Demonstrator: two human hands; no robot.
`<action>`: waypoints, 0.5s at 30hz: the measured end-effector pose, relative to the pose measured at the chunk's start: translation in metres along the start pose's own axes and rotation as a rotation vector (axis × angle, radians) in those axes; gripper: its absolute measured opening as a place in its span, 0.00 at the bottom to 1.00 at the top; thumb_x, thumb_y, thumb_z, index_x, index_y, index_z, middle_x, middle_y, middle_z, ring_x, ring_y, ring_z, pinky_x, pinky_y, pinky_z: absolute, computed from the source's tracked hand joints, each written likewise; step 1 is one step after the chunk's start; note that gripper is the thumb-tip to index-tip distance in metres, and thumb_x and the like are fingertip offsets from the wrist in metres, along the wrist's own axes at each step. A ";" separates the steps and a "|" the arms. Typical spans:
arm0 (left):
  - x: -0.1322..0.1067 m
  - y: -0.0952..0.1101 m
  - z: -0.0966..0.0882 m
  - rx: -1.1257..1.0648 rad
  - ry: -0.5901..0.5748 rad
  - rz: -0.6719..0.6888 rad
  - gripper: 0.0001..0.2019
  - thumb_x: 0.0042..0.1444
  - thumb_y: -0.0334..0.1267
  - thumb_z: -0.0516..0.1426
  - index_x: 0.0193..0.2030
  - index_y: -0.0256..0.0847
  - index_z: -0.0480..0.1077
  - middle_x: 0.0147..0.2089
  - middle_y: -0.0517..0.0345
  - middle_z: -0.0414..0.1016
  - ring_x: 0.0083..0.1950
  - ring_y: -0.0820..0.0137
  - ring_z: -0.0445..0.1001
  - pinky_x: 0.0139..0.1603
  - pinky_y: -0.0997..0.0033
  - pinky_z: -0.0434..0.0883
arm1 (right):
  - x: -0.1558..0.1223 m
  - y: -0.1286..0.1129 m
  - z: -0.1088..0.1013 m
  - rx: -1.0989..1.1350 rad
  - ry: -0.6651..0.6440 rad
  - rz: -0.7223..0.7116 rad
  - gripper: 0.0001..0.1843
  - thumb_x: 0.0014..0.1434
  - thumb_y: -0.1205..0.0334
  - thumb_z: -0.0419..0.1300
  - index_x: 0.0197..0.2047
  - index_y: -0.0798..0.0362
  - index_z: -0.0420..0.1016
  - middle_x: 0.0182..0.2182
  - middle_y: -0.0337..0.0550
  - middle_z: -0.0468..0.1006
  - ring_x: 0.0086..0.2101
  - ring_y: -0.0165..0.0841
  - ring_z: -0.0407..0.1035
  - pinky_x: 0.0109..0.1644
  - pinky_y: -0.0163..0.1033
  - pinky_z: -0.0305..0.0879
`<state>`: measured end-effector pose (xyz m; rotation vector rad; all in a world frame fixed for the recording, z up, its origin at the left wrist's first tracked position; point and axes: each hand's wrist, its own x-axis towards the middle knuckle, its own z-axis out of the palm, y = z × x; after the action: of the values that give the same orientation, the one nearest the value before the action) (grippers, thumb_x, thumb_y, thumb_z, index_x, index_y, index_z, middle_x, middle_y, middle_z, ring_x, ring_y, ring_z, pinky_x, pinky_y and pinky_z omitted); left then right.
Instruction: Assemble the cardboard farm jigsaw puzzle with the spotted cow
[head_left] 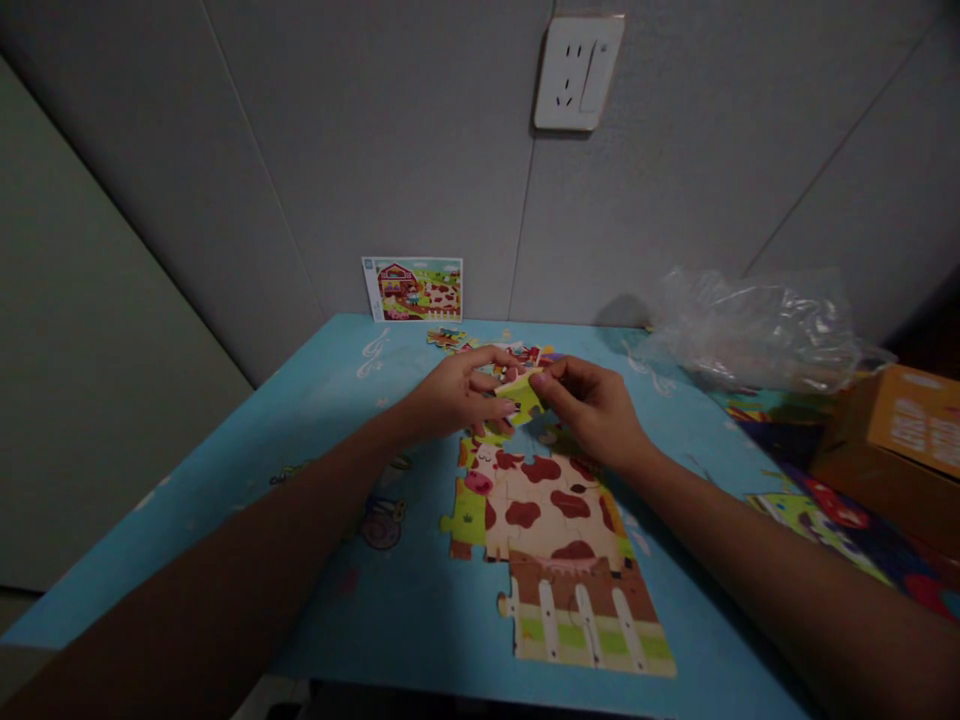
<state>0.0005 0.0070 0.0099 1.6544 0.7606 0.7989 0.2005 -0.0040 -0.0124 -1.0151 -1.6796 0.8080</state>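
At 11 o'clock on far edge of blue tabletop [330,400], farm picture card [412,289] propped against wall. Left hand [457,395] half-closed, fingertips pinching yellow-green jigsaw piece [523,395]. Loose pieces [447,339] at 12 o'clock beyond hands. Part-built cow-and-fence jigsaw [551,520] at 6 o'clock, just below. Right hand [589,410] half-closed, gripping same piece from other side. Crumpled plastic bag [757,335] at 2 o'clock; cardboard box [892,440] at 3 o'clock.

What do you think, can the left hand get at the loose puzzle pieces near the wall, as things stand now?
Probably yes. The left hand sits near the loose puzzle pieces on the blue table top, with nothing between them, though it must release the green puzzle piece shared with the right hand.
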 end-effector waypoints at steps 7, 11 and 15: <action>0.003 0.000 0.004 0.044 0.098 -0.008 0.12 0.51 0.42 0.61 0.32 0.37 0.63 0.26 0.62 0.70 0.19 0.75 0.74 0.15 0.81 0.65 | -0.001 0.000 0.002 0.019 -0.061 -0.010 0.17 0.56 0.48 0.62 0.30 0.54 0.69 0.21 0.33 0.63 0.23 0.26 0.56 0.26 0.34 0.52; 0.006 -0.003 0.000 -0.003 0.191 0.009 0.12 0.49 0.41 0.62 0.30 0.37 0.65 0.25 0.60 0.70 0.22 0.74 0.73 0.16 0.78 0.67 | -0.001 0.000 0.000 0.004 -0.192 0.025 0.17 0.55 0.48 0.62 0.29 0.54 0.68 0.23 0.35 0.65 0.23 0.26 0.56 0.26 0.35 0.52; 0.003 -0.005 -0.002 0.090 0.076 -0.043 0.10 0.48 0.40 0.62 0.28 0.34 0.70 0.22 0.62 0.68 0.19 0.80 0.65 0.16 0.81 0.63 | 0.002 -0.001 -0.001 0.044 -0.054 0.043 0.18 0.54 0.47 0.62 0.26 0.53 0.66 0.20 0.33 0.61 0.21 0.25 0.53 0.25 0.35 0.50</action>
<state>0.0005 0.0117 0.0055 1.6899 0.8942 0.8110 0.2005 -0.0029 -0.0103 -1.0099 -1.6827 0.9045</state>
